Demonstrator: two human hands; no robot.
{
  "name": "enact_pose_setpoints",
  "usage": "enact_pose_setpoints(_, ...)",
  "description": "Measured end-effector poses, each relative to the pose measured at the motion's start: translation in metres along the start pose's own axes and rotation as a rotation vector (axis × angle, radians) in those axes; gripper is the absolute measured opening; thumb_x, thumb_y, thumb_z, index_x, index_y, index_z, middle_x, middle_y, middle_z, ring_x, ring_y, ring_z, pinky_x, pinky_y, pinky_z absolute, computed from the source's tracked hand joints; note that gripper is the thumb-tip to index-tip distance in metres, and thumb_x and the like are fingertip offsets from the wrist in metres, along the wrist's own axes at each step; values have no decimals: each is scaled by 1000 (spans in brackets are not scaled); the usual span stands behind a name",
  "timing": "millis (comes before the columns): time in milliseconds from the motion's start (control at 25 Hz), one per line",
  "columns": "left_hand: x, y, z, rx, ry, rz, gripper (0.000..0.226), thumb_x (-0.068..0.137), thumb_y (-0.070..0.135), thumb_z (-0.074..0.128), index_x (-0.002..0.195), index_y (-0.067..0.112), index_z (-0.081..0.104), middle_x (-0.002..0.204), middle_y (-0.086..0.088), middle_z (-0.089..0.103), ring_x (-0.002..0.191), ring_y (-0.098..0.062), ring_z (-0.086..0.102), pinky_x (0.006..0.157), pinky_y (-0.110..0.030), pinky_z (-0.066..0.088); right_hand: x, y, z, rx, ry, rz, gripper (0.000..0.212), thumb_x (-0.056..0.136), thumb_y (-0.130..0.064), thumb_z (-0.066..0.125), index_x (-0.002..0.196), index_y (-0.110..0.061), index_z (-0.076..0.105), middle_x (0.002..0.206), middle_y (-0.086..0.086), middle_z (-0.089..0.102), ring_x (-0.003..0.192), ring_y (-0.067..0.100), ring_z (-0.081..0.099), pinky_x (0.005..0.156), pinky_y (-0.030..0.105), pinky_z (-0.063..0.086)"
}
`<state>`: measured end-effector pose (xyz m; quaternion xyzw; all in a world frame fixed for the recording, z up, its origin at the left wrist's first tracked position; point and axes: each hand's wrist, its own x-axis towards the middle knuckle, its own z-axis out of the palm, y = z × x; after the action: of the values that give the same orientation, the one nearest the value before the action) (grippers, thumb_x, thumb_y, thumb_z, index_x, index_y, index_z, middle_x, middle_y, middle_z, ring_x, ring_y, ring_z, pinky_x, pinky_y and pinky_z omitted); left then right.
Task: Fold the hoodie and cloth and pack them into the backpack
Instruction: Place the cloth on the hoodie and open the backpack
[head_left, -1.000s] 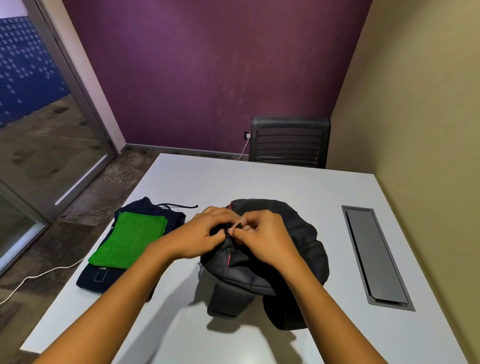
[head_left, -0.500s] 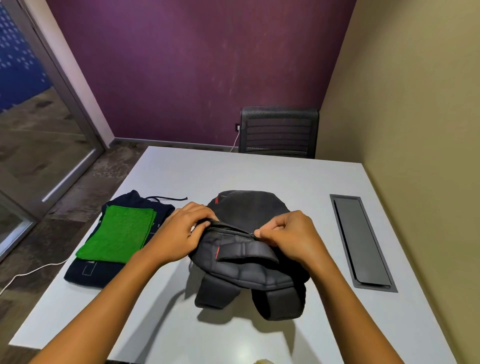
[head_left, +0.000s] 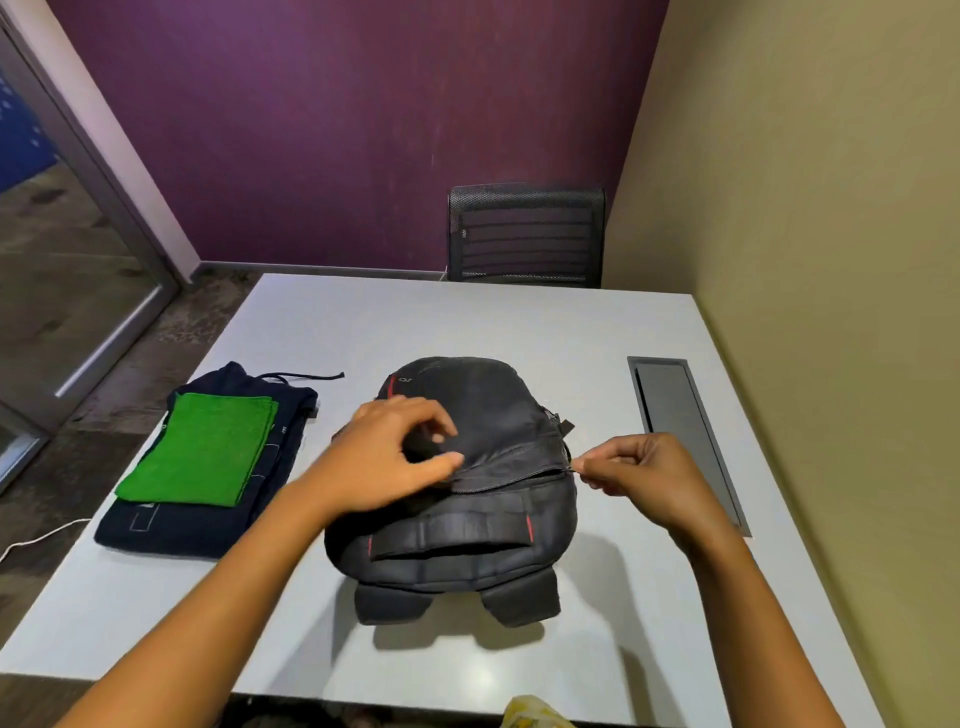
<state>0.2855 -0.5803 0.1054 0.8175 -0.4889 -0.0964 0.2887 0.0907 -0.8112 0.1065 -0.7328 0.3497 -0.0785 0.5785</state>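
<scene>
Black backpack (head_left: 467, 519) lies mid-table at 12 o'clock close in, straps toward the viewer; left hand (head_left: 384, 462) grips its top fabric with curled fingers and thumb, right hand (head_left: 644, 473) pinches the zipper pull (head_left: 570, 469) at the bag's 3 o'clock edge, zip line partly parted. At 10 o'clock the folded navy hoodie (head_left: 208, 519) sits on the white table (head_left: 467, 322) with the folded green cloth (head_left: 202, 452) stacked on top, both outside the bag. Farther out, grey cable hatch (head_left: 685, 436) at 2 o'clock, black mesh chair (head_left: 524, 234) at 12 against the purple wall.
</scene>
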Motion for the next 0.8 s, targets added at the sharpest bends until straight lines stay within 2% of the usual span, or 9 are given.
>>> enact_pose_setpoints(80,11,33,29,106,-92,60,43,77,69,63,109,40,59,102,23,63,99,0,57,91,-32,44,-4,9,5,53,-43,-6,5,79,-7,81,75,-5,79,70,16,74,65,17,65,65,25,55)
enact_pose_setpoints(160,19,54,56,212,-172,69,49,80,71,61,115,38,62,108,20,63,98,-3,58,84,-30,44,-9,17,6,93,-59,-4,4,80,-5,80,76,-7,80,71,16,75,65,17,67,71,29,57)
enact_pose_setpoints(240,21,63,73,229,-198,54,38,88,63,60,109,33,70,102,15,66,87,-8,57,72,-29,40,-14,26,1,112,-80,9,7,81,-3,78,77,-9,80,72,15,75,67,17,69,73,28,59)
enact_pose_setpoints(360,11,63,80,168,-208,69,25,94,51,58,97,31,73,90,14,68,79,-9,56,65,-27,38,-19,41,-5,73,-106,32,9,81,-5,77,77,-12,81,72,11,76,69,18,71,75,29,60)
enact_pose_setpoints(440,4,59,78,122,-173,67,22,96,48,58,94,32,73,85,16,65,78,-8,56,64,-23,40,-14,51,-1,-21,-55,53,8,80,-11,78,75,-16,80,69,4,76,70,16,73,75,29,60)
enact_pose_setpoints(640,1,57,65,158,5,46,19,96,43,59,87,30,70,76,21,59,75,-5,55,63,-13,33,25,73,11,-219,101,121,8,81,-20,75,74,-23,77,68,-6,75,73,10,72,61,19,49)
enact_pose_setpoints(800,0,52,52,172,119,-22,19,96,44,58,90,32,72,82,20,64,82,-3,59,67,-9,30,67,95,28,-259,136,147,21,82,-21,77,65,-30,70,76,-3,75,81,17,70,72,23,49)
